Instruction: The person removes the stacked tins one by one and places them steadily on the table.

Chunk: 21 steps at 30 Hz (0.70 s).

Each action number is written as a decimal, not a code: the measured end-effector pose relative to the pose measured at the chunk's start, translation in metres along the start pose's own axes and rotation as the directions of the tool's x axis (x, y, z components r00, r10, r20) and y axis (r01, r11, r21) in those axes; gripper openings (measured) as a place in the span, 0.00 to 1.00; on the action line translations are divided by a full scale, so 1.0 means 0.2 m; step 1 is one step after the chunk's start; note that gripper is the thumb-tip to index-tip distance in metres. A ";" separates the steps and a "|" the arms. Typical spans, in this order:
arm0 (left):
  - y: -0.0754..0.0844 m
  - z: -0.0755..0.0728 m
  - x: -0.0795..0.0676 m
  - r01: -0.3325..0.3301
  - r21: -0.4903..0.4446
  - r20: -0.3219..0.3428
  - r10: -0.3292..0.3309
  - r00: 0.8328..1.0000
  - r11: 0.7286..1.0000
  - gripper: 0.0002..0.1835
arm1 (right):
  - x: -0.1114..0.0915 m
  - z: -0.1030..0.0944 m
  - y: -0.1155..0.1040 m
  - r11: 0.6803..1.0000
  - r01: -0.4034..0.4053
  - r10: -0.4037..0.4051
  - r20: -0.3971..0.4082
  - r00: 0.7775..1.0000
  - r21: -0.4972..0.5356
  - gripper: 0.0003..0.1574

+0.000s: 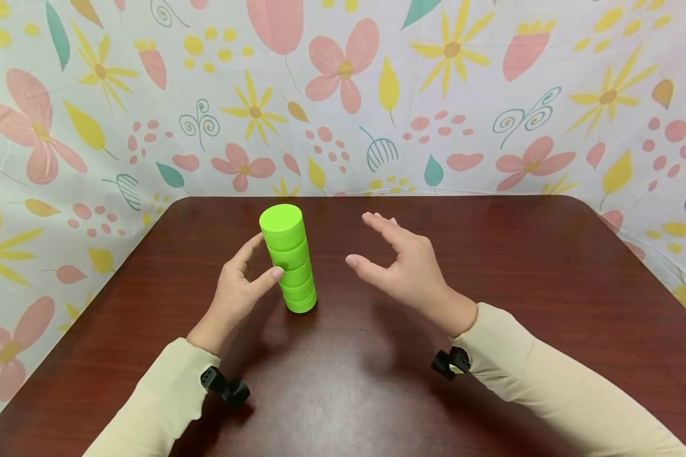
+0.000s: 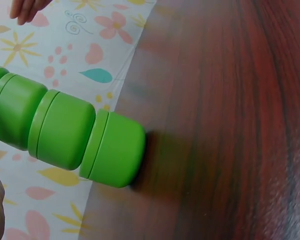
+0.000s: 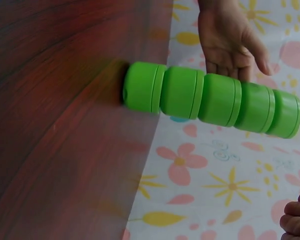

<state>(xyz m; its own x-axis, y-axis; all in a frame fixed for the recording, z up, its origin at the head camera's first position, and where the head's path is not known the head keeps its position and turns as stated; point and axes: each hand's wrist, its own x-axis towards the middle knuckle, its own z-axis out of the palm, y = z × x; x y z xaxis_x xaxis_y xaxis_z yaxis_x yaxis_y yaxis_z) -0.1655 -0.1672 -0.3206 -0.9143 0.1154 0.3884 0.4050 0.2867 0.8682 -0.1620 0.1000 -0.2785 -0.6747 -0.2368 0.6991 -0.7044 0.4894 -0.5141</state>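
A tall stack of several bright green round containers (image 1: pixel 291 259) stands upright on the table, left of centre. Grooves part one container from another, as the right wrist view of the stack (image 3: pixel 219 100) shows. Beside its left side is my left hand (image 1: pixel 235 293), the thumb overlapping the stack in the head view and the fingers behind it. From the right wrist, that left hand (image 3: pixel 224 42) looks relaxed, with its thumb held apart. My right hand (image 1: pixel 406 270) hovers to the right of the stack, fingers extended, thumb spread, nothing held.
The dark reddish-brown wooden table (image 1: pixel 520 254) reaches back to a white floral cloth (image 1: pixel 343 127) hanging behind and at the sides. Black wrist cameras sit under both cuffs, one at the left (image 1: pixel 225 387) and one at the right (image 1: pixel 451 363).
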 end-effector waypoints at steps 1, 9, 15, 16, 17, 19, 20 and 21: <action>0.00 0.00 0.00 0.000 -0.015 -0.001 0.000 1.000 1.000 0.34 | 0.00 0.01 0.00 1.000 -0.004 0.004 0.000 1.000 0.010 0.35; -0.02 0.04 0.00 -0.003 -0.106 -0.013 0.001 1.000 0.994 0.31 | 0.03 0.09 -0.01 0.993 -0.039 0.042 -0.025 0.999 0.111 0.32; -0.02 0.05 -0.01 0.017 -0.127 0.004 -0.016 1.000 0.992 0.31 | 0.05 0.15 -0.01 0.978 -0.034 0.040 -0.023 0.999 0.208 0.31; -0.03 0.06 -0.01 0.016 -0.130 0.006 -0.015 1.000 0.991 0.30 | 0.05 0.15 -0.01 0.975 -0.034 0.039 -0.019 0.999 0.220 0.31; -0.03 0.06 -0.01 0.013 -0.132 0.005 -0.013 1.000 0.991 0.30 | 0.06 0.16 -0.01 0.974 -0.036 0.040 -0.015 0.999 0.224 0.31; -0.03 0.06 -0.01 0.006 -0.133 0.001 -0.006 1.000 0.991 0.30 | 0.07 0.18 -0.02 0.971 -0.039 0.041 -0.005 0.999 0.235 0.31; -0.02 0.06 -0.01 0.000 -0.132 -0.001 0.000 1.000 0.991 0.30 | 0.07 0.19 -0.03 0.970 -0.046 0.046 0.004 0.999 0.238 0.31; -0.02 0.06 0.00 -0.004 -0.131 -0.001 0.004 1.000 0.991 0.30 | 0.08 0.20 -0.03 0.969 -0.053 0.051 0.013 0.999 0.241 0.31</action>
<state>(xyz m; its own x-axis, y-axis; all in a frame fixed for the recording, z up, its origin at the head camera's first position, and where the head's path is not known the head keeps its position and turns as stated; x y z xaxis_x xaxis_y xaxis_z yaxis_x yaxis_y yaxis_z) -0.1666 -0.1571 -0.3286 -0.9126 0.1152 0.3922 0.4067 0.1592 0.8996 -0.1766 0.0605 -0.2844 -0.7129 -0.2227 0.6650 -0.7000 0.2842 -0.6552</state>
